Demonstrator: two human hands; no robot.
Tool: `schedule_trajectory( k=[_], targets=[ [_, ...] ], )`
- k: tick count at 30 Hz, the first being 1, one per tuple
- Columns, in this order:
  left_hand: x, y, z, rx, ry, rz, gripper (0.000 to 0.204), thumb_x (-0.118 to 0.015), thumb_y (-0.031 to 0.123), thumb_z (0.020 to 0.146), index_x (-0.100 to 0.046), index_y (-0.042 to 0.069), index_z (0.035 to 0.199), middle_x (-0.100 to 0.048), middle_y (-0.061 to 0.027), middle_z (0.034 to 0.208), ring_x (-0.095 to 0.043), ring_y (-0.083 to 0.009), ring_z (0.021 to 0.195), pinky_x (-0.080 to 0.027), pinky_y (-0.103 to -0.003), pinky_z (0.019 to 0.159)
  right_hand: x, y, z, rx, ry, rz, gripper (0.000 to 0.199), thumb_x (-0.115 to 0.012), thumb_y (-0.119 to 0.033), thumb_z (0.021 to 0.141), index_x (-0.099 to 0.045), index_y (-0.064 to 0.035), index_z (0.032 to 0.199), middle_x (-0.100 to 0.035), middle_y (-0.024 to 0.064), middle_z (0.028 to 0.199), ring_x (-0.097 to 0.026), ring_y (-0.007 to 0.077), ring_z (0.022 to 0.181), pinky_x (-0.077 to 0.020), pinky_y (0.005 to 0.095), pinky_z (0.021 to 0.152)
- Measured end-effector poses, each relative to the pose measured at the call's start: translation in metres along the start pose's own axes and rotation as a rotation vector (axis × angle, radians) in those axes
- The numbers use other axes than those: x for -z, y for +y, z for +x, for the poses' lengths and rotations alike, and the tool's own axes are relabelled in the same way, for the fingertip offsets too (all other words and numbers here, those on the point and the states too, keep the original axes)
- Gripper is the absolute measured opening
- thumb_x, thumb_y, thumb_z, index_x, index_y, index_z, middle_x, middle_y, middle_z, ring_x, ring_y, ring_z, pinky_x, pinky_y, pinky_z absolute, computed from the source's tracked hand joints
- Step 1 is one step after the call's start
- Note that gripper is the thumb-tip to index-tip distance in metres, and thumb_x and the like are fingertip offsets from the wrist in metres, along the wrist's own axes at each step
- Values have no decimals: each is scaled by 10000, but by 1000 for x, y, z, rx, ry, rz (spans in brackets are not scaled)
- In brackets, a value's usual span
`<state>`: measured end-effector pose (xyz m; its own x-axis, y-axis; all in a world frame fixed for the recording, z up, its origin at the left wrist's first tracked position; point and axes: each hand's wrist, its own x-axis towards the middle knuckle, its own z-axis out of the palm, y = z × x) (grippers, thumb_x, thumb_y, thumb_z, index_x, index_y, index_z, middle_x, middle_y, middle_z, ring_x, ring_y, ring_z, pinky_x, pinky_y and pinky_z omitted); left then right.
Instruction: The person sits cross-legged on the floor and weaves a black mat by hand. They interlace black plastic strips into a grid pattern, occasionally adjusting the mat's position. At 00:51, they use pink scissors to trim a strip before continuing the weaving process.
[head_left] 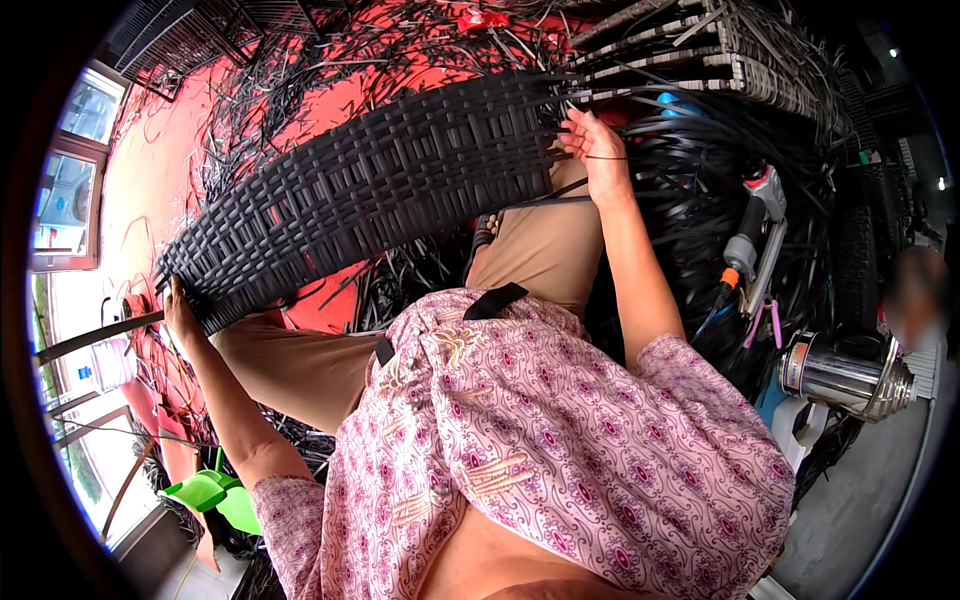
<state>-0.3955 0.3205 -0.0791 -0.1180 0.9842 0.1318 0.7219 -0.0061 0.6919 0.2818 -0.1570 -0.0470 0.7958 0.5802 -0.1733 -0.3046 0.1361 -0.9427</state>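
A long curved panel of black woven plastic strips [350, 175] lies slantwise across my knees, its right end higher and farther away. At its lower left end my left hand [180, 318] grips the edge, with fingers partly hidden by the weave. A flat dark strip [100, 337] runs out leftward beside that hand. Next to the panel's right end, where loose strips stick out, is my right hand [596, 150]. Its palm is turned up and its fingers are loosely bent and apart, with nothing visible between them. A thin dark line crosses that wrist.
Loose black strips [690, 230] heap at the right, and more litter the red floor [335, 100]. A grey power tool [750, 225], pink-handled scissors [766, 322] and a steel flask [835, 370] are on the right. A green dustpan [215, 495] lies lower left; a woven frame [690, 65] stands far right.
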Motion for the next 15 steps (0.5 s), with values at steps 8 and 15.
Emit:
schedule_trajectory(
  k=[8,15],
  targets=[
    [-13,-30,19,-40,-35,-3,613,-549,563,968,-654,50,1285,-714,-159,1168,-696,-305,954,-547,-410,809,6,7,-26,109,226,-82,414,-737,-228,925,-651,-32,1280,-695,73,1191,-674,174,990,-530,301,799],
    [23,-76,-54,-262,511,219,592,-682,490,890,-706,-60,1107,-701,-271,1056,-650,-426,1020,-513,-466,893,-58,-4,-63,654,187,-647,348,-651,-154,983,-632,42,1270,-673,130,1229,-637,177,1039,-500,308,931]
  ],
)
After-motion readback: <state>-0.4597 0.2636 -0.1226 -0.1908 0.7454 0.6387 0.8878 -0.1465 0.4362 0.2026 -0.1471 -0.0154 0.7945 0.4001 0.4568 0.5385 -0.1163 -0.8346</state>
